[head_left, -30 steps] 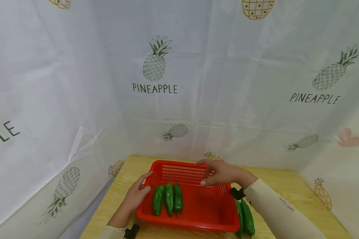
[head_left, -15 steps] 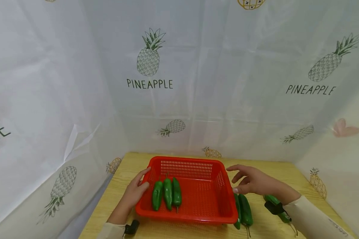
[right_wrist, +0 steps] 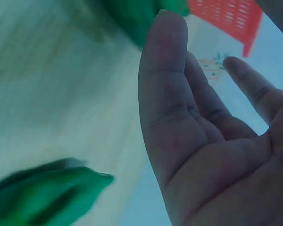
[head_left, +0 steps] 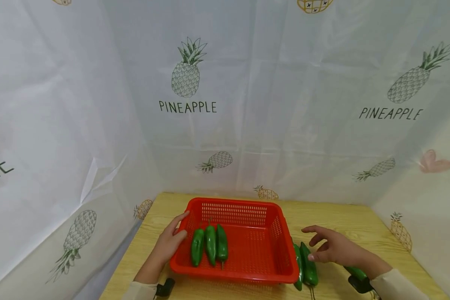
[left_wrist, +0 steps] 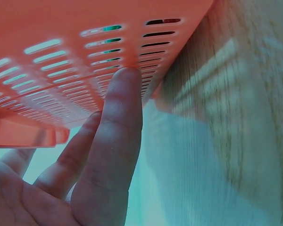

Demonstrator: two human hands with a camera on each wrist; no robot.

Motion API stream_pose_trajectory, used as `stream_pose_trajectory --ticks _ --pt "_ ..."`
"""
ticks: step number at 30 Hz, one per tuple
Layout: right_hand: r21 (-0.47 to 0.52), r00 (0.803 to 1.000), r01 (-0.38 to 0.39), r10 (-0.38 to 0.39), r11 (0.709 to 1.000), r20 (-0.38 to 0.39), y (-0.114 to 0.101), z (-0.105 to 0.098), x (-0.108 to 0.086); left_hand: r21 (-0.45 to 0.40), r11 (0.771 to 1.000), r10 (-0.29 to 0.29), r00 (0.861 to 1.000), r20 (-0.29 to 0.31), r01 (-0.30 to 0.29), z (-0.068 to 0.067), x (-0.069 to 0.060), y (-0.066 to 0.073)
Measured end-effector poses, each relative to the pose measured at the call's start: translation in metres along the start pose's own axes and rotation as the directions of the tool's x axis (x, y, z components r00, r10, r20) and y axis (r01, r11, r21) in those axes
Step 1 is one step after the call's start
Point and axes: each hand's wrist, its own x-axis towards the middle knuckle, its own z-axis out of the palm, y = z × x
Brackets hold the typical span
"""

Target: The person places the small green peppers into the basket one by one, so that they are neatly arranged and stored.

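A red plastic basket (head_left: 247, 246) stands on the wooden table with several green peppers around. Three green peppers (head_left: 211, 245) lie side by side in its left part. My left hand (head_left: 167, 243) rests against the basket's left side; in the left wrist view its straight thumb (left_wrist: 115, 136) touches the slotted outer wall. Right of the basket, my right hand (head_left: 335, 250) hovers with parted, slightly bent fingers and holds nothing. Two green peppers (head_left: 308, 264) lie close by, just below and left of its fingertips. Another pepper (head_left: 356, 273) is partly hidden under the right wrist.
The light wooden table (head_left: 333, 214) reaches back to a white curtain (head_left: 285, 125) printed with pineapples. This curtain also rises on the left and right sides. Black camera mounts (head_left: 166, 287) sit on both wrists.
My right hand has left the space over the basket and moved right, then lower, to beside the peppers outside it. My left hand stays at the basket's side.
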Motion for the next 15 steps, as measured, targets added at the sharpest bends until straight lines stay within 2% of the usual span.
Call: stream_pose_trajectory --ticks 5,15 --pt "0.031 0.999 -0.037 0.038 0.999 -0.014 0.016 0.007 0.0 -0.003 1.0 0.002 1.0 -0.002 -0.002 -0.001 -0.001 -0.001" --pt "-0.035 0.999 -0.034 0.033 0.999 -0.031 0.029 0.018 0.002 -0.015 1.0 0.021 0.999 0.028 -0.021 -0.002 0.002 -0.004"
